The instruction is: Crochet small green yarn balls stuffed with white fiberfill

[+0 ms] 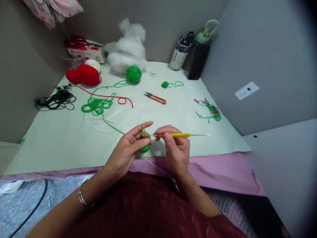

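1. A small green crocheted piece (145,148) is pinched in the grip of the left hand (127,148), above the near edge of the surface (74,145); green yarn (116,128) is looped over that hand.
2. A yellow-handled hook (182,135) is grasped by the right hand (177,148), its tip pointed left, at the piece.
3. A loose green tangle (97,106) is spread beyond the left hand.
4. Orange-handled snips (158,99) are laid beyond both hands, with a green ball (134,74) set farther back.
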`<state>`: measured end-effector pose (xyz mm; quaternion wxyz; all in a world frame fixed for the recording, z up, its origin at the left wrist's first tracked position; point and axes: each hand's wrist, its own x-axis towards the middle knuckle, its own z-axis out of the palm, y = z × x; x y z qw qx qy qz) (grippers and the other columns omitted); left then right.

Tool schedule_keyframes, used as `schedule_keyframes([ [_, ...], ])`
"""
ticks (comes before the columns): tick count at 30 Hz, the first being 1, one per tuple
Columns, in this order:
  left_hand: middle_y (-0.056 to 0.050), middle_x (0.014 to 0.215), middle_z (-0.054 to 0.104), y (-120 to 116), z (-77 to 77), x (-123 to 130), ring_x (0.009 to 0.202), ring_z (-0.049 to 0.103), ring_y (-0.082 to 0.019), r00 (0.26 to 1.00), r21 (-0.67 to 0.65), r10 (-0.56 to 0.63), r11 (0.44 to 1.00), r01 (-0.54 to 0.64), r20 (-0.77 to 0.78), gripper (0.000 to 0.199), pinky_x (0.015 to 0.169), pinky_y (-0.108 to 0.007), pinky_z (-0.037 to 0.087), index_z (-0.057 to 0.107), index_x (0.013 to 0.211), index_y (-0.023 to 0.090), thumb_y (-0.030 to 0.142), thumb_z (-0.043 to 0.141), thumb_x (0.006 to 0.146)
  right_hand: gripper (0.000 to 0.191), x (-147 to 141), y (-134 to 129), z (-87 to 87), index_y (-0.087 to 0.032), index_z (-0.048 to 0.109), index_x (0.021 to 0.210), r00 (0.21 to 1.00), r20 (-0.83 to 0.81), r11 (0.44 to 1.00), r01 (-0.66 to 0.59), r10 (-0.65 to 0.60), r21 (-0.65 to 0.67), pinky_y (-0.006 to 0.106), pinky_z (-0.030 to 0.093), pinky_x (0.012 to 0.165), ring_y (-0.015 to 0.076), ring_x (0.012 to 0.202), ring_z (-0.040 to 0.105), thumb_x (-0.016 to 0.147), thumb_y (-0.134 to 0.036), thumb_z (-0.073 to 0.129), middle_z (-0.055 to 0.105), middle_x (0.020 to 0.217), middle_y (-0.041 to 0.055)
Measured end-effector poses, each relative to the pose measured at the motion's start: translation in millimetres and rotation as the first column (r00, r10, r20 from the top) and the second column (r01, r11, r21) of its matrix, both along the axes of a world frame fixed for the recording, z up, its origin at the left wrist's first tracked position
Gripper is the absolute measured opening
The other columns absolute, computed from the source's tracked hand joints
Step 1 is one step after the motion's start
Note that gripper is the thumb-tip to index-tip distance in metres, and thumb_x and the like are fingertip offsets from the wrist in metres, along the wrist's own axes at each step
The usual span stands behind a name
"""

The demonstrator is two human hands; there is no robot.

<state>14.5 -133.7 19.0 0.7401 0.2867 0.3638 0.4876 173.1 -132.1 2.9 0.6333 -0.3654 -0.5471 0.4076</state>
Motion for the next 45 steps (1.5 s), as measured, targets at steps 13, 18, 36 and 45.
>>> schedule_keyframes([
  [13, 0.001, 0.082, 0.069, -2.8, -10.5, 3.8, 0.077, 0.061, -0.010, 0.994, 0.026, 0.091, 0.996, -0.090, -0.053, 0.056, 0.077, -0.019, 0.048, 0.071, 0.133, 0.024, 0.023, 0.086, 0.079, 0.029, -11.2, -5.9, -7.7, -0.028, 0.074, 0.120, 0.721, 0.555, 0.841, 0.073, -0.415, 0.536, 0.038, 0.060, 0.085, 0.0214, 0.103, 0.070, 0.096, -0.013, 0.065, 0.076, 0.111, 0.0073],
  [18, -0.004, 0.087, 0.072, 1.7, -9.3, -5.0, 0.083, 0.065, -0.012, 0.989, -0.091, -0.079, 0.992, 0.091, 0.124, 0.041, 0.082, -0.020, 0.051, 0.077, 0.123, 0.019, 0.022, 0.082, 0.082, 0.024, -5.1, -4.8, -8.4, -0.025, 0.076, 0.115, 0.826, 0.453, 0.873, 0.094, -0.337, 0.478, 0.037, 0.058, 0.085, 0.0205, 0.102, 0.068, 0.097, -0.014, 0.064, 0.074, 0.109, 0.0081],
  [36, 0.001, 0.081, 0.068, 0.5, -6.5, 0.9, 0.077, 0.062, -0.008, 0.992, 0.035, 0.121, 0.992, -0.120, -0.029, 0.041, 0.077, -0.016, 0.048, 0.078, 0.120, 0.023, 0.021, 0.084, 0.079, 0.024, -7.8, -3.6, -2.4, -0.028, 0.076, 0.113, 0.877, 0.442, 0.931, 0.017, -0.188, 0.364, 0.038, 0.060, 0.084, 0.0196, 0.099, 0.071, 0.099, -0.016, 0.060, 0.077, 0.109, 0.0062],
  [45, 0.000, 0.081, 0.066, 7.0, -5.6, -7.1, 0.074, 0.060, -0.008, 0.998, -0.035, 0.056, 0.998, -0.057, -0.012, 0.042, 0.071, -0.014, 0.048, 0.078, 0.121, 0.018, 0.019, 0.083, 0.080, 0.020, 0.0, 1.9, 1.2, -0.025, 0.075, 0.101, 0.983, 0.164, 0.992, 0.071, -0.088, 0.107, 0.032, 0.058, 0.068, 0.0143, 0.073, 0.066, 0.102, -0.020, 0.055, 0.074, 0.090, 0.0024],
])
